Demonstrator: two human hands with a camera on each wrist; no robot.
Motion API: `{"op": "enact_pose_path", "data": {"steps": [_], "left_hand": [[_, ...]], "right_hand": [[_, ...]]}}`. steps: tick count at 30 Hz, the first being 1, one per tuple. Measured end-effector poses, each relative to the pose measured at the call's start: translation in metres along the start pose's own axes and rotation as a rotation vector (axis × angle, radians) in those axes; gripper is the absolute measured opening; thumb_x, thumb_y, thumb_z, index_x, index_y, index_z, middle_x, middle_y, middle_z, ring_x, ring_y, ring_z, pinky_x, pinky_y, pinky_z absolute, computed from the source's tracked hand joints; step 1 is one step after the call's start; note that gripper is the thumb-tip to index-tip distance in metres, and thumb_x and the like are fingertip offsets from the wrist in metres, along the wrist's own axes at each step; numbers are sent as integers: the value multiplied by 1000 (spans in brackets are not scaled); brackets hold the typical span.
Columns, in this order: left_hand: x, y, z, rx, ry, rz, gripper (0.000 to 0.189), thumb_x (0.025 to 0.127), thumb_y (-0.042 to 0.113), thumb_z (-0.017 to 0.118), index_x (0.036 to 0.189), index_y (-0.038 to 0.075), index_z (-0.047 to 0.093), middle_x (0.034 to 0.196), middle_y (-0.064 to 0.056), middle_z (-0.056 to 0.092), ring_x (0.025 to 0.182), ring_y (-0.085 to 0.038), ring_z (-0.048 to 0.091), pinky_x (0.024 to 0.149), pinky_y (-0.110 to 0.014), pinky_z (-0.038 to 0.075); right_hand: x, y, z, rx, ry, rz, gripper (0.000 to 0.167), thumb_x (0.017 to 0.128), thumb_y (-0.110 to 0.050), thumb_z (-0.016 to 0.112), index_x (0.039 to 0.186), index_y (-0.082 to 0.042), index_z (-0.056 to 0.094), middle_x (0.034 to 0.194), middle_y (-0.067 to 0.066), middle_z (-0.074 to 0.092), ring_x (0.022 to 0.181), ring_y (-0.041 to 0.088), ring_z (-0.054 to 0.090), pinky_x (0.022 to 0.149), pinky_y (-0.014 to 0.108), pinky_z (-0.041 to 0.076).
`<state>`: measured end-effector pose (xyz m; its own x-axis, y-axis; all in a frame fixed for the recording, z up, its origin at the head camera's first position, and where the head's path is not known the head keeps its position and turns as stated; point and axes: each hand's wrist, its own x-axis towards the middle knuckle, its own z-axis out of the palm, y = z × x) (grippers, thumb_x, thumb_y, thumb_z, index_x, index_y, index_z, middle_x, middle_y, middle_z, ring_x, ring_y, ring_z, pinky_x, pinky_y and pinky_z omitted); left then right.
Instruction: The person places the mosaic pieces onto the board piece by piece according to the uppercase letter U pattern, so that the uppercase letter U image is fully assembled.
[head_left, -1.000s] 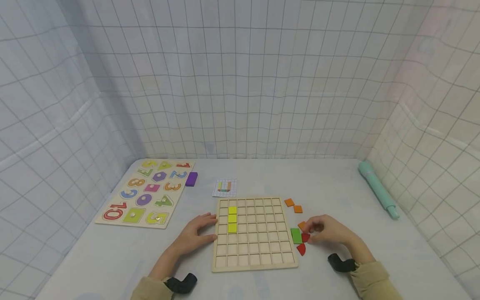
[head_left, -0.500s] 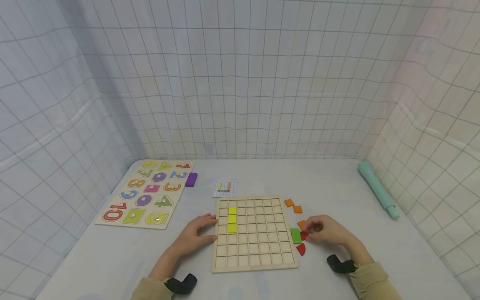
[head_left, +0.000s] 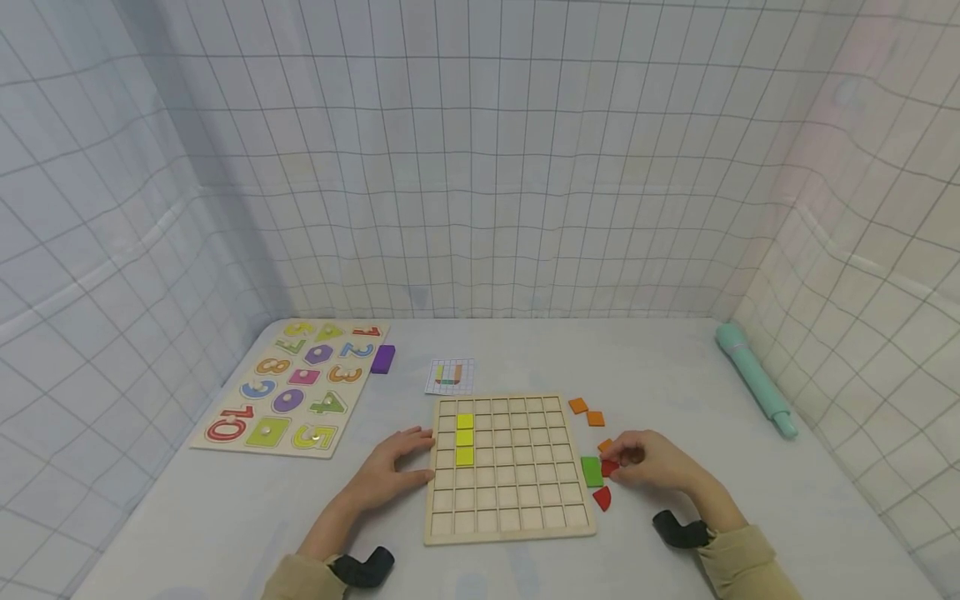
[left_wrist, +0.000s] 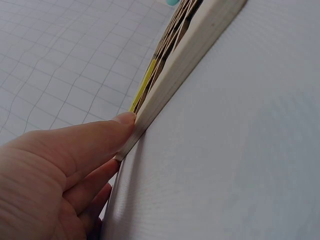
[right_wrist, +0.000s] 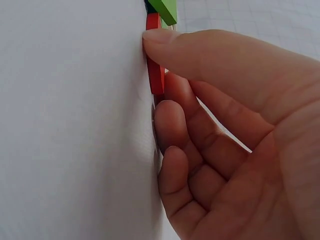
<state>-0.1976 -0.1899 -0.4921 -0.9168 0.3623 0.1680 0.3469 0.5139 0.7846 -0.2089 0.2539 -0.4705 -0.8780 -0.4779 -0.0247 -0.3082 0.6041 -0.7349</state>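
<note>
My left hand (head_left: 381, 472) rests at the left edge of a wooden grid board (head_left: 502, 536), its fairly straight fingers and thumb touching the rim. Three yellow square tiles (head_left: 465, 437) form a column in the board's second column. At the board's right side my right hand (head_left: 654, 461) pinches a red quarter-circle tile (right_wrist: 156, 80), with the thumb on its face and the other fingers curled behind. A green tile (head_left: 592, 472) lies right beside that piece. Partly covered by the fingertips is an orange tile (head_left: 605, 446). A second red quarter-circle tile (head_left: 602, 498) lies nearer me.
Two more orange tiles (head_left: 596, 418) lie off the board's upper right. Behind the board is a small pattern card (head_left: 450, 377). A number puzzle board (head_left: 285, 392) with a purple block (head_left: 383, 359) stands left. A teal stick-like object (head_left: 756, 379) lies far right.
The red quarter-circle tile and my right fingertips have shifted slightly away from me, covering more of the orange tile. My left hand and the board stay put.
</note>
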Motion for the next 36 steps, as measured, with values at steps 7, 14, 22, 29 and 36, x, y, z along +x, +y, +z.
{"op": "enact_pose_path", "data": {"steps": [7,14,22,29,36], "left_hand": [[1,-1,0,0,4,0,49,80,26,74,121,3,61,134,-11,53,133,-35,33,112,-54,19],[0,-1,0,0,7,9,48,80,25,74,121,3,61,133,-11,53,133,-35,34,113,-50,18],[1,-3,1,-7,1,-6,49,80,27,74,122,5,61,134,-9,53,134,-34,32,113,-52,17],[1,-3,1,-9,0,-9,49,80,28,74,122,5,61,135,-9,53,134,-34,33,114,-50,17],[1,-3,1,-9,1,-4,48,80,27,74,121,5,61,134,-9,53,134,-34,33,113,-51,17]], "right_hand": [[-1,-2,0,-34,9,-19,23,79,-13,74,102,-11,71,84,-4,58,74,11,51,62,19,45],[0,-1,-1,-50,17,-16,22,80,-18,75,101,-12,70,85,-5,59,75,10,51,62,19,45],[0,-1,0,-74,39,4,22,78,-22,76,97,-13,70,83,-6,58,74,8,52,61,19,47],[0,-2,1,-72,57,30,22,77,-22,77,95,-12,68,81,-6,59,73,9,52,62,19,48],[1,-1,2,-64,69,46,21,76,-24,78,90,-12,67,77,-6,58,70,9,52,60,20,47]]}}
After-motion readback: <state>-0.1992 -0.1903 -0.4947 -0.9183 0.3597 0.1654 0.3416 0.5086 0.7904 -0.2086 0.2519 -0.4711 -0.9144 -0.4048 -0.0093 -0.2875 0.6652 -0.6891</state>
